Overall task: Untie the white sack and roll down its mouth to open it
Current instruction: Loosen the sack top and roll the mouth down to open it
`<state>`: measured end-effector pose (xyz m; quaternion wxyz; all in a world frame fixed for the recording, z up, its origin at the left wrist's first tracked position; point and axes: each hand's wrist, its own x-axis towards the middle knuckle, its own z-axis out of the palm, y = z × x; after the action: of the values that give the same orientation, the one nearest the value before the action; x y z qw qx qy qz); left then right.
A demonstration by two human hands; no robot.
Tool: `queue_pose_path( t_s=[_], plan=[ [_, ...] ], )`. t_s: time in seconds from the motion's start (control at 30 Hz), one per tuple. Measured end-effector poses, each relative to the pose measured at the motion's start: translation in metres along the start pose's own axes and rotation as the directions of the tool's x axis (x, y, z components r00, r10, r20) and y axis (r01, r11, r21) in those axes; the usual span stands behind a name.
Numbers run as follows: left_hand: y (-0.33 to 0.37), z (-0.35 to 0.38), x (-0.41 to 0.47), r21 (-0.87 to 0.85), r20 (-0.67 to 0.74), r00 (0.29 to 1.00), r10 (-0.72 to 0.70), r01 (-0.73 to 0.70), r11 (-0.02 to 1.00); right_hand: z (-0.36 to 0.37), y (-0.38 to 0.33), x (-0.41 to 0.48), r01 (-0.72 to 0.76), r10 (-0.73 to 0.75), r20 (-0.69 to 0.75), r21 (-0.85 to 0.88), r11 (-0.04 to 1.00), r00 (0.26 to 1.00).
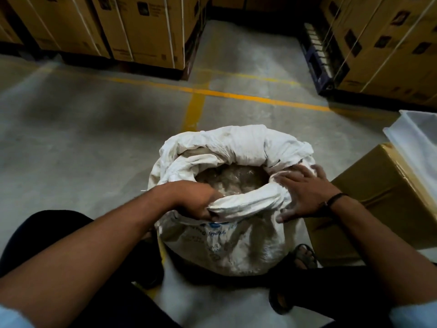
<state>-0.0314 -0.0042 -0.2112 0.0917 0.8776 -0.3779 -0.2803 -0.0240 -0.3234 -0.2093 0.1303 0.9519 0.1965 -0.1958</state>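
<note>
The white sack [236, 242] stands upright on the concrete floor between my legs, with blue print on its near side. Its mouth is open and the cloth is rolled into a thick rim [238, 143] all around. Greyish-brown contents in clear plastic [231, 179] show inside. My left hand [197, 201] is closed on the near-left part of the rolled rim. My right hand [305, 192] lies on the near-right part of the rim, fingers spread and curled over the cloth, thumb down along the sack's side. No tie is visible.
A brown cardboard box [378, 202] stands right of the sack, with a white plastic crate [418, 138] behind it. Stacked strapped cartons [132, 27] on pallets line the back and the right [387, 50]. Yellow floor lines [196, 105] cross ahead. My sandalled foot [302, 254] sits by the sack.
</note>
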Motion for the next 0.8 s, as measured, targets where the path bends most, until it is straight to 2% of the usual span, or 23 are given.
queue_pose_path(
  t_s=[0.03,0.07,0.13,0.17,0.23,0.3,0.37,0.4,0.43,0.5,0.57,0.67,0.8],
  plan=[
    [0.005,0.002,0.000,0.015,0.006,1.000,0.021,-0.021,1.000,0.000,-0.003,-0.003,0.023,-0.026,0.057,0.057,0.998,0.998],
    [0.014,0.005,0.001,0.044,0.017,0.999,0.048,-0.049,0.998,-0.001,-0.007,-0.003,0.048,-0.055,0.056,0.121,0.991,0.997],
    [0.033,0.012,0.007,0.132,0.039,0.992,0.118,-0.122,0.984,-0.015,-0.017,0.004,0.105,-0.077,-0.091,0.359,0.927,0.993],
    [0.040,0.014,0.011,0.173,0.042,0.989,0.142,-0.147,0.974,-0.022,-0.025,0.009,0.161,-0.075,-0.190,0.490,0.857,0.979],
    [0.046,0.012,0.015,0.214,0.030,0.987,0.159,-0.161,0.963,-0.032,-0.043,0.017,0.242,-0.114,-0.250,0.575,0.782,0.962],
    [0.044,0.008,0.015,0.190,0.023,0.986,0.166,-0.167,0.968,-0.022,-0.058,0.027,0.214,-0.153,-0.166,0.459,0.862,0.974],
    [0.042,0.008,0.012,0.113,0.022,0.984,0.177,-0.178,0.977,0.000,-0.058,0.042,0.045,-0.025,-0.078,0.270,0.962,0.997],
    [0.040,0.008,0.010,0.063,0.021,0.984,0.175,-0.176,0.982,0.007,-0.051,0.047,-0.044,0.064,-0.086,0.213,0.976,0.994],
    [0.036,0.010,0.006,0.017,0.031,0.986,0.165,-0.166,0.986,0.012,-0.036,0.053,-0.140,0.167,-0.093,0.242,0.960,0.982],
    [0.024,0.012,-0.006,-0.040,0.067,0.989,0.130,-0.127,0.991,0.008,0.012,0.056,-0.340,0.403,-0.078,0.406,0.848,0.912],
    [0.007,0.014,-0.026,-0.073,0.131,0.989,0.063,-0.054,0.996,0.007,0.073,0.054,-0.464,0.528,-0.009,0.466,0.754,0.849],
    [-0.006,0.023,-0.046,-0.042,0.127,0.991,-0.035,0.041,0.998,0.013,0.104,0.048,-0.435,0.447,0.078,0.429,0.791,0.891],
    [-0.004,0.022,-0.031,0.005,0.057,0.995,-0.080,0.079,0.997,0.008,0.035,0.061,-0.356,0.321,0.180,0.224,0.907,0.930]
  ],
)
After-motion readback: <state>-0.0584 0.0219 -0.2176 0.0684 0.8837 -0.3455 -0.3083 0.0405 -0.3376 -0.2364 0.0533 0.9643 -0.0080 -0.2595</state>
